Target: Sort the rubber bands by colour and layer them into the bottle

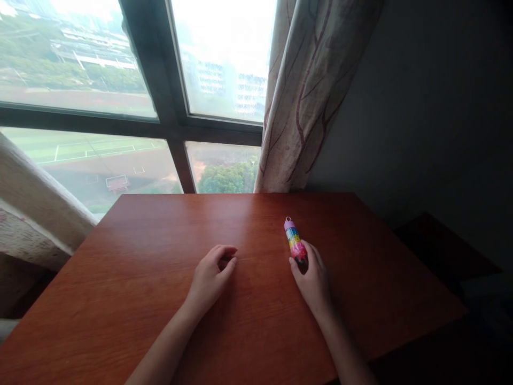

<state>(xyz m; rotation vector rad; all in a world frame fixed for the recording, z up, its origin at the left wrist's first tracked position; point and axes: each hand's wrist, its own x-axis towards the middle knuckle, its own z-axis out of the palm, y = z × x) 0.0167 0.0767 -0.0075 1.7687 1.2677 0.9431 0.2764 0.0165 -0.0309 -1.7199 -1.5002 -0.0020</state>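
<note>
A small multicoloured tube with a pink cap and a little loop at its far end lies on the reddish-brown wooden table. My right hand is wrapped round the tube's near end, thumb on its left side. My left hand rests on the table to the left, fingers curled loosely inward with the thumb meeting them; nothing shows inside it.
A large window with a dark frame stands behind the table. A patterned curtain hangs at the back right, another bunched at the left. A dark wall is on the right, with a low dark surface beside the table.
</note>
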